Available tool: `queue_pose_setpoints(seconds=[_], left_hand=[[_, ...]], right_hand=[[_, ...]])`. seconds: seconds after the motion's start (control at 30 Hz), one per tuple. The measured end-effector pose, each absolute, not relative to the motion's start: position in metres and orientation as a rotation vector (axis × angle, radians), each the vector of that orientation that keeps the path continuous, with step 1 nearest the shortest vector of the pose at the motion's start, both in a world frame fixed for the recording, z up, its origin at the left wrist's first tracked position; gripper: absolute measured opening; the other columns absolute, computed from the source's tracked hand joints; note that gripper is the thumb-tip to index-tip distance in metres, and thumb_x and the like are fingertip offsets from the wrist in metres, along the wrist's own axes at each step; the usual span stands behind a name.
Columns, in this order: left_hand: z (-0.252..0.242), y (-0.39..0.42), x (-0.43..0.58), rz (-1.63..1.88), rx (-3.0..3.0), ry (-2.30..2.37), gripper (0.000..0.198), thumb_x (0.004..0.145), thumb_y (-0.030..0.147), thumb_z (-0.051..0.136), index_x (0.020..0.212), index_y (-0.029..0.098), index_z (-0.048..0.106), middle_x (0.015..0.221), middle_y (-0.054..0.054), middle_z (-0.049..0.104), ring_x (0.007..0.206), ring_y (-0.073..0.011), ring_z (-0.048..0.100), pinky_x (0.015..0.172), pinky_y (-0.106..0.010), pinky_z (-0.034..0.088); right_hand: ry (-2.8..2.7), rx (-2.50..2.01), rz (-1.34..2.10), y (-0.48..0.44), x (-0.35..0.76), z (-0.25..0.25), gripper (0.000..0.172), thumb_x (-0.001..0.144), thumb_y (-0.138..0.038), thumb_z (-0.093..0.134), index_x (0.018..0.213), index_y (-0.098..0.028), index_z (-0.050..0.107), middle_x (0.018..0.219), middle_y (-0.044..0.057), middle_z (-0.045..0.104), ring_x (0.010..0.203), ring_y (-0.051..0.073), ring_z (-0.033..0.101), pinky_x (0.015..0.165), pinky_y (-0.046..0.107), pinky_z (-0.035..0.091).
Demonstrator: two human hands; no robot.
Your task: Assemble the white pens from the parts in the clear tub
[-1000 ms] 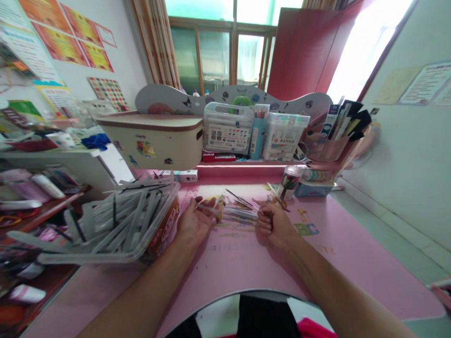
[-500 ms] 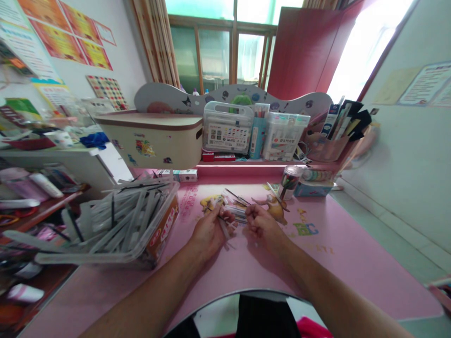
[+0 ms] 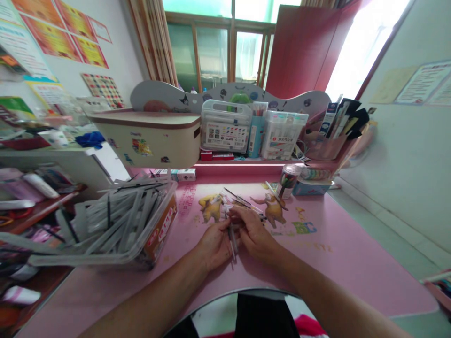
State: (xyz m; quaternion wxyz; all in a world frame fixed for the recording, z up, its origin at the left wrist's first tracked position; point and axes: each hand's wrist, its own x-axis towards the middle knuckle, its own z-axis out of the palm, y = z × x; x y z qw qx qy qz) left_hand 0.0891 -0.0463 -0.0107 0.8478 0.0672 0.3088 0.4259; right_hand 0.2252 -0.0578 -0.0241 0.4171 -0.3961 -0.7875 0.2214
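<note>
Left hand [image 3: 214, 244]: is closing round a few slim sticks [image 3: 233, 244], palm turned inward, low over the near middle of the desk [image 3: 334, 272].
Right hand [image 3: 255, 237]: is meeting the left at the sticks' upper end, fingers curling over; finger pads are hiding, so cannot tell whether it is gripping too.
Sticks: are lying slantwise between the two hands, lower ends poking out below the left palm, pointing toward the person.
Pile [image 3: 239, 199]: more thin sticks are lying loose just beyond the hands, the right hand partly covering them.
Bear prints: one bear [image 3: 275, 211] is showing right of the pile, another [image 3: 210, 207] left of it.
Tub [image 3: 162, 230]: is standing at desk left, near the left forearm; clear sleeves [image 3: 130, 220] are heaping above its rim, some sticking out over the near-left edge.
Jar [image 3: 289, 180]: is standing upright beyond the right hand, holding dark-tipped things; a blue box [image 3: 310, 188] is sitting just beside it.
Shelf: a cream bin [image 3: 151, 145], marker case [image 3: 227, 126], blue tube [image 3: 256, 136], white case [image 3: 284, 136] and pink holder [image 3: 324, 145] are standing in a row, left to right.
</note>
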Motion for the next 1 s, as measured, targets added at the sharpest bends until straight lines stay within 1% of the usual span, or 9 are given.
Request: queue_pose_setpoints(seconds=[0.07,0.13,0.23,0.3,0.43,0.63,0.77,0.87,1.0], left_hand=[[-0.011,-0.046,0.088,0.91,0.15,0.654,0.031,0.097,0.013,0.036,0.089,0.006,0.064,0.074,-0.012,0.07,0.071,-0.0199,0.071,0.078,-0.035,0.06],[-0.01,-0.046,0.087,0.909,0.151,0.651,0.029,0.096,0.011,0.037,0.089,0.006,0.065,0.075,-0.011,0.07,0.067,-0.0184,0.07,0.074,-0.033,0.06],[-0.01,-0.046,0.084,0.889,0.161,0.675,0.018,0.092,0.008,0.046,0.091,0.007,0.064,0.076,-0.011,0.07,0.063,-0.0161,0.068,0.064,-0.027,0.059],[-0.008,-0.047,0.082,0.895,0.197,0.726,0.014,0.087,0.002,0.05,0.089,0.008,0.063,0.074,-0.008,0.067,0.059,-0.0127,0.065,0.057,-0.022,0.056],[0.011,-0.052,0.077,1.033,0.419,0.824,0.018,0.081,-0.003,0.05,0.082,0.012,0.06,0.067,-0.002,0.059,0.049,-0.0066,0.054,0.047,-0.016,0.046],[0.078,-0.067,0.043,1.304,0.885,0.724,0.009,0.079,0.009,0.061,0.085,0.015,0.064,0.069,-0.002,0.059,0.053,-0.0079,0.051,0.05,-0.017,0.044],[0.116,-0.074,-0.007,1.503,1.065,0.897,0.013,0.077,0.005,0.061,0.083,0.016,0.065,0.072,-0.001,0.061,0.053,-0.0082,0.052,0.047,-0.015,0.043],[0.127,-0.074,-0.04,1.605,1.146,1.107,0.015,0.078,0.004,0.058,0.084,0.017,0.064,0.074,0.001,0.062,0.056,-0.0066,0.054,0.051,-0.013,0.044],[0.12,-0.071,-0.059,1.557,1.177,1.309,0.016,0.078,0.004,0.058,0.085,0.016,0.064,0.072,0.002,0.061,0.059,-0.0071,0.055,0.055,-0.013,0.043]], right_hand=[[-2.025,-0.98,0.595,-0.058,0.226,-0.024,0.071,0.071,-0.001,0.041,0.138,-0.021,0.046,0.137,0.01,0.055,0.129,0.026,0.047,0.113,0.051,0.027],[-1.974,-0.985,0.693,-0.057,0.227,-0.024,0.072,0.072,-0.002,0.042,0.141,-0.022,0.044,0.141,0.009,0.052,0.132,0.024,0.045,0.115,0.049,0.027],[-1.749,-1.004,0.872,-0.056,0.23,-0.022,0.066,0.076,-0.006,0.043,0.138,-0.028,0.045,0.141,0.005,0.052,0.13,0.021,0.047,0.111,0.042,0.035],[-1.595,-1.035,0.929,-0.053,0.233,-0.022,0.058,0.08,-0.01,0.045,0.134,-0.03,0.046,0.135,0.004,0.055,0.124,0.02,0.052,0.106,0.039,0.041],[-1.52,-1.148,0.808,-0.048,0.24,-0.022,0.048,0.082,-0.018,0.05,0.129,-0.025,0.048,0.121,0.008,0.06,0.111,0.022,0.057,0.098,0.04,0.045],[-1.587,-1.244,0.698,-0.045,0.241,-0.024,0.046,0.079,-0.018,0.054,0.125,-0.022,0.051,0.115,0.009,0.061,0.1,0.022,0.058,0.089,0.039,0.047],[-1.582,-1.262,0.724,-0.044,0.241,-0.026,0.04,0.078,-0.018,0.053,0.118,-0.022,0.055,0.112,0.009,0.06,0.093,0.022,0.059,0.079,0.038,0.05],[-1.604,-1.236,0.759,-0.045,0.24,-0.027,0.035,0.079,-0.017,0.053,0.113,-0.023,0.058,0.109,0.008,0.059,0.09,0.022,0.058,0.076,0.037,0.05],[-1.623,-1.224,0.792,-0.048,0.238,-0.027,0.036,0.078,-0.016,0.054,0.113,-0.023,0.058,0.106,0.007,0.058,0.086,0.02,0.058,0.073,0.035,0.05]])
